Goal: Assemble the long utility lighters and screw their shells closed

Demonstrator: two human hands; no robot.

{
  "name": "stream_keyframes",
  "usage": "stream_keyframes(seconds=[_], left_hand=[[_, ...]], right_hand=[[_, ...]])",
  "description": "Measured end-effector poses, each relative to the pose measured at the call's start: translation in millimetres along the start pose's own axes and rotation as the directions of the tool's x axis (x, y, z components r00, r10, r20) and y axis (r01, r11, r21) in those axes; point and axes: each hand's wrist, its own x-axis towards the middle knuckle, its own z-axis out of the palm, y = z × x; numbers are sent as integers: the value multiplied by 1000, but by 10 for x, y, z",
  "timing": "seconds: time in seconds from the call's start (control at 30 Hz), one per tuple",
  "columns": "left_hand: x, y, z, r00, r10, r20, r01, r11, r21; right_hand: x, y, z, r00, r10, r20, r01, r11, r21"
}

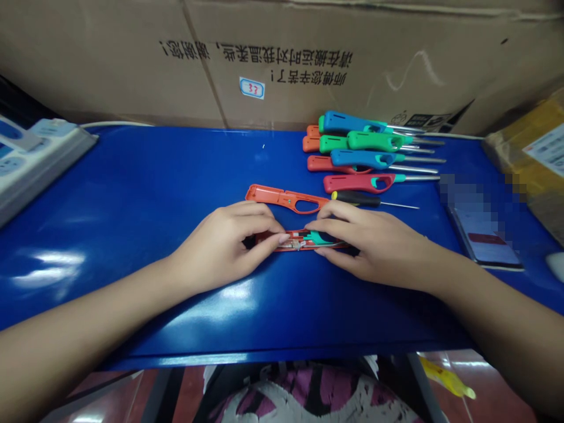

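An opened gas lighter point(293, 242) lies on the blue table between my two hands, its orange half-shell showing small inner parts and a green trigger piece. My left hand point(229, 244) grips the shell's left end, thumb and fingers closed around it. At the other end my right hand point(374, 244) has its fingertips on the upper and lower edges, near the green piece. Just beyond my hands rests the loose orange cover half point(282, 198) with its inner side up. A screwdriver point(356, 198) with a black and yellow handle lies behind my right hand.
Several assembled lighters point(361, 158) in red, blue, green and orange are piled at the back right. A phone point(487, 235) lies on the right. A grey-white device point(39, 158) stands at the left. A large cardboard box point(132, 70) closes off the back; a taped carton point(537, 158) stands far right.
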Motion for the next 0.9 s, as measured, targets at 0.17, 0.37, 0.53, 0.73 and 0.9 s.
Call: stream_keyframes(seconds=[0.17,0.37,0.53,0.73,0.9], left_hand=[[-16,12,3,998,-12,59,10,999,32],[-3,2,10,999,14,47,-15,1000,25],[-1,17,6,999,15,44,-16,1000,23],[-21,21,-13,997,72,26,-73,994,85],[-21,8,11,998,60,11,-60,996,65]], right_hand=[[-8,1,1,1000,0,7,0,1000,3],[2,8,-4,1000,4,10,-4,1000,7],[-2,11,-2,1000,-16,13,16,1000,3],[-16,8,-12,1000,-25,8,25,1000,6],[-20,-9,-23,1000,-21,20,22,1000,-2]])
